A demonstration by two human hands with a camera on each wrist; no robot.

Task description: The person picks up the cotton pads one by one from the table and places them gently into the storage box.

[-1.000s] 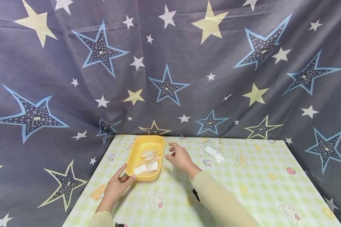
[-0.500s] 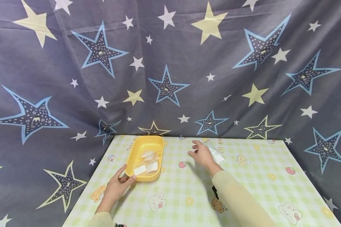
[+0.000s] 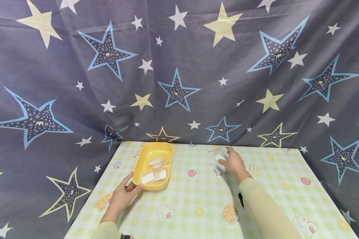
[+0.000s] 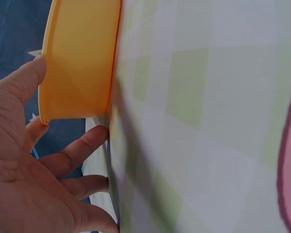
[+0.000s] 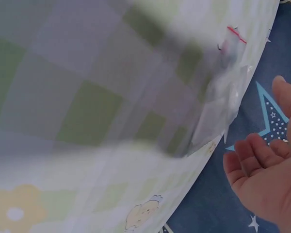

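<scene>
A yellow tray [image 3: 151, 153] stands at the table's left, holding several small clear zip bags [image 3: 160, 176] with white inserts. My left hand [image 3: 122, 196] is at its near left corner; the left wrist view shows the thumb and one finger touching the rim of the tray [image 4: 80, 63], other fingers spread. To the right, my right hand [image 3: 235, 164] hovers over clear zip bags [image 3: 217, 171] with white inserts, partly covering them. In the right wrist view, a gap separates my right hand [image 5: 271, 187] from a bag [image 5: 212, 119]; its fingers are loosely bent, holding nothing.
A green checked cloth [image 3: 179, 186] with printed cartoon animals covers the table. Behind it hangs a dark curtain [image 3: 191, 106] with stars, meeting the table's back edge. Between the tray and the loose bags lies bare cloth.
My right hand has moved rightward from beside the tray to above the loose bags. My left hand and the tray have stayed in place.
</scene>
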